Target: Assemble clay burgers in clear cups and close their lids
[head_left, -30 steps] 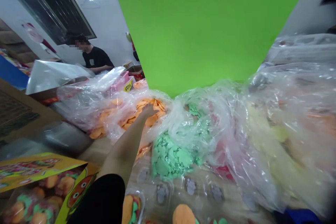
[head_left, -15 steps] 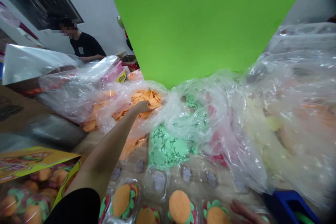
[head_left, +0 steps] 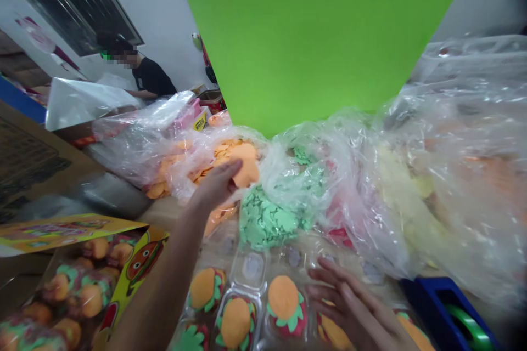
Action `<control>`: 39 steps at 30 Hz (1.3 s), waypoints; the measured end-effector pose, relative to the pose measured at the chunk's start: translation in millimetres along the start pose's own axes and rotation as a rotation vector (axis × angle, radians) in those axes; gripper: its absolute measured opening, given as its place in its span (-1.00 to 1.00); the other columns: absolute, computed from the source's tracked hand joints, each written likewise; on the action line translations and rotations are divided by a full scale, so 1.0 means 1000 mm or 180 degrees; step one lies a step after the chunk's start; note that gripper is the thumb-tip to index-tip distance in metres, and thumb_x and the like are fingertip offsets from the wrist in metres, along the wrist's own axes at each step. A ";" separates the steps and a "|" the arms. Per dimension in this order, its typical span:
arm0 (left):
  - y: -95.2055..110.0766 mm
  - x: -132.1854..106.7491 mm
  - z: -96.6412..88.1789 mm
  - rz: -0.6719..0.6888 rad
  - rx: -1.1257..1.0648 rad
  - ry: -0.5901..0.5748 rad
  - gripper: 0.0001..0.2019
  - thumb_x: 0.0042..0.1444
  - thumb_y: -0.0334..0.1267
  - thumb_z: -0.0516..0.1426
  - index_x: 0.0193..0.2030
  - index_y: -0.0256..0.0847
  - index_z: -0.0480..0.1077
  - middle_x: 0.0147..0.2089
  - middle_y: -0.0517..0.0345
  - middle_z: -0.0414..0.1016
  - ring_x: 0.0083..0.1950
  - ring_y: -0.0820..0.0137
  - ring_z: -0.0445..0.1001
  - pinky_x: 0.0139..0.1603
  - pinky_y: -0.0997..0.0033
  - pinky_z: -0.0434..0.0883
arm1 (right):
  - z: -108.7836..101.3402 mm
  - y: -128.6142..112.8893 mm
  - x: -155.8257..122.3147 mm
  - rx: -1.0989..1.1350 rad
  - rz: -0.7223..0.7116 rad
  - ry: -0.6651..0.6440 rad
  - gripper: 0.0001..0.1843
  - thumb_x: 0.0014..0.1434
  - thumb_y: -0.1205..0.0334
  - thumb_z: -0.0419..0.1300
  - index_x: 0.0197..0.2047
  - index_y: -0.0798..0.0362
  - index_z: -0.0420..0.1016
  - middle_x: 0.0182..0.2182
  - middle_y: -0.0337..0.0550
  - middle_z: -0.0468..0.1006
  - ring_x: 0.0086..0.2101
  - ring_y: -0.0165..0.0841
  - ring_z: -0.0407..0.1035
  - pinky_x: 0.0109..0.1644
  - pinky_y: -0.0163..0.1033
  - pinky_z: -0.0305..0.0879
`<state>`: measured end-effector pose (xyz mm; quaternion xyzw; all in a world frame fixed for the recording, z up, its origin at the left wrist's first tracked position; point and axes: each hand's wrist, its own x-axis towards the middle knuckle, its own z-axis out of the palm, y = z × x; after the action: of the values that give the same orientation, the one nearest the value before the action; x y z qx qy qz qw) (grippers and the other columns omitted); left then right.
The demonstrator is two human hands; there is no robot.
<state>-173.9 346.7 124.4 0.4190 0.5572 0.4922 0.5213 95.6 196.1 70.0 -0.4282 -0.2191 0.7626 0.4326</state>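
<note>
My left hand (head_left: 216,184) is raised over a clear bag of orange discs (head_left: 197,162), pinching one orange disc (head_left: 246,169) between thumb and fingers. My right hand (head_left: 349,307) lies flat with fingers spread on a clear blister tray (head_left: 251,271) at the bottom. Several tray cells hold layered pieces with orange tops (head_left: 283,296) over green and red. Just past the tray sits a clear bag of green leaf-shaped pieces (head_left: 267,222).
More clear bags with yellow and red pieces (head_left: 411,197) fill the right side. A yellow printed box of packed pieces (head_left: 82,279) lies at lower left. A blue tape holder (head_left: 448,312) is at lower right. Another person in black (head_left: 150,78) works at the back left. A green panel (head_left: 321,33) rises behind.
My left hand has drawn back out of the orange bag with one disc in its fingers. My right hand has come into view and settled on the tray.
</note>
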 end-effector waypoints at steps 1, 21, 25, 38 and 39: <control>-0.002 -0.026 0.012 -0.0062 -0.0097 -0.0161 -0.74 0.07 -0.14 0.14 -0.31 -0.37 0.42 -0.42 0.08 0.48 -0.45 0.45 0.44 -0.43 0.48 0.40 | 0.014 -0.002 0.002 0.0345 0.0157 -0.0264 -0.65 0.02 -0.02 0.22 -0.13 -0.11 0.54 -0.13 -0.06 0.56 -0.14 -0.16 0.45 -0.04 -0.08 0.33; -0.070 -0.232 0.060 -0.0221 0.0102 -0.0374 -0.38 0.02 -0.28 0.19 0.21 0.05 0.05 0.25 0.07 0.13 0.20 0.23 0.22 0.15 0.21 0.24 | 0.039 0.013 -0.027 -0.0196 0.0306 -0.0438 -0.61 0.07 0.14 0.22 0.01 -0.18 0.38 -0.01 -0.19 0.49 -0.05 -0.33 0.39 -0.06 -0.37 0.34; -0.097 -0.245 0.070 -0.0612 -0.1612 -0.0483 -0.52 0.03 -0.13 0.18 0.10 -0.17 0.24 0.05 -0.03 0.38 0.06 0.24 0.37 0.12 0.18 0.25 | 0.021 0.053 -0.020 -0.1470 -0.0339 -0.0326 -0.55 0.06 0.14 0.22 0.05 -0.25 0.30 0.13 -0.25 0.33 0.12 -0.28 0.20 0.13 -0.24 0.21; -0.141 -0.272 -0.047 -0.0869 0.1312 0.1725 -0.74 0.05 -0.21 0.09 -0.10 -0.20 0.32 -0.16 0.02 0.46 -0.07 0.20 0.40 0.02 0.13 0.28 | 0.029 0.062 -0.023 -0.0935 0.0524 -0.0152 -0.47 0.05 0.08 0.21 0.11 -0.23 0.25 0.19 -0.34 0.25 0.08 -0.24 0.20 -0.14 -0.35 0.33; -0.144 -0.269 -0.051 -0.0837 0.1446 0.1822 -0.74 0.02 -0.23 0.12 -0.12 -0.20 0.35 -0.11 -0.01 0.42 0.02 0.14 0.32 0.11 0.04 0.16 | 0.032 0.059 -0.024 -0.0711 0.0680 -0.0244 -0.49 0.04 0.12 0.23 0.09 -0.23 0.29 0.19 -0.35 0.25 0.04 -0.27 0.24 -0.25 -0.41 0.34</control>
<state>-189.1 53.7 26.5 0.2944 0.8239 0.3823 0.2974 47.0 145.6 57.1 -0.4650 -0.2722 0.7909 0.2900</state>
